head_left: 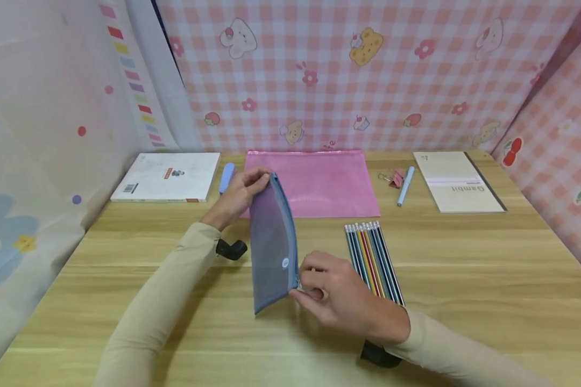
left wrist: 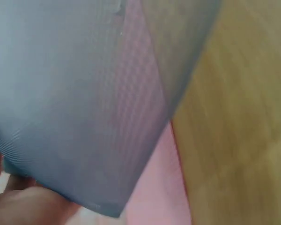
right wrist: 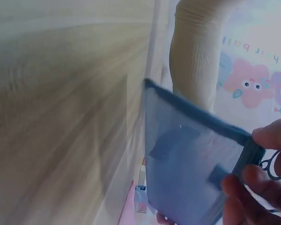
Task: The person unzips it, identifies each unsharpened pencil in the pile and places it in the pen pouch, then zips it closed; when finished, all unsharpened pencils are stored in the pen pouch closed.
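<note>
A blue-grey mesh zipper pouch is held up on edge above the table, its zipper edge on top. My left hand grips the far end of that edge. At the near end, my right hand pinches the corner by the end of the zipper with thumb and fingers. The right wrist view shows the pouch with a small ring beside the right fingers. Mesh fills much of the left wrist view, where the left hand shows at the lower left. Whether the zipper is undone cannot be told.
Behind the mesh pouch lies a pink pouch. A row of several pencils lies beside my right hand. Farther right are a pink binder clip, a blue pen and a notebook. A white book and a partly hidden periwinkle object lie left.
</note>
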Demonstrator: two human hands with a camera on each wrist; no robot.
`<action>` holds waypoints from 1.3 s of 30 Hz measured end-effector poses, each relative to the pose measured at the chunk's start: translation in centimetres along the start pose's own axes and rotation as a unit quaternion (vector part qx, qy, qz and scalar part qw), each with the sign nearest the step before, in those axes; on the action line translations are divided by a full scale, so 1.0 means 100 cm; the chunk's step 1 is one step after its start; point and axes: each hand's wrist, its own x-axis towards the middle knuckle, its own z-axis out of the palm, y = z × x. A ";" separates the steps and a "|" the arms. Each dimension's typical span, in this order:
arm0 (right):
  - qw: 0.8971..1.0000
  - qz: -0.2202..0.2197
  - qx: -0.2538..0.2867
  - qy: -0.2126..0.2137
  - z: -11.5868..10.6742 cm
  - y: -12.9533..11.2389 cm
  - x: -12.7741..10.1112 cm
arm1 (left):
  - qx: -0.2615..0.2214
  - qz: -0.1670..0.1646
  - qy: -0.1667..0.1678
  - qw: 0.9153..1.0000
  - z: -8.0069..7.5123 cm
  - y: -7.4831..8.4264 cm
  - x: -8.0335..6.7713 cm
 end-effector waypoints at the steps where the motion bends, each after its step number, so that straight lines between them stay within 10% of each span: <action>1: 1.000 0.003 0.000 -0.002 -0.001 0.001 0.000 | 0.019 -0.004 -0.004 1.000 0.002 0.000 0.000; 7: 0.999 -0.004 -0.019 -0.026 -0.002 0.003 -0.003 | 0.161 -0.007 -0.022 0.987 0.016 0.002 -0.004; 16: 0.998 -0.034 -0.047 -0.001 -0.009 0.007 -0.005 | 0.172 -0.005 -0.052 0.984 0.022 0.022 -0.016; 25: 0.999 -0.026 -0.038 0.018 -0.015 0.018 -0.008 | 0.214 0.024 -0.086 0.973 0.053 0.050 -0.057; 34: 0.997 0.051 0.047 -0.034 -0.033 0.043 -0.010 | 0.299 0.055 -0.013 0.953 0.055 0.056 -0.066; 39: 0.975 0.170 0.106 -0.091 -0.053 0.060 -0.012 | 0.271 0.031 -0.042 0.961 0.047 0.051 -0.071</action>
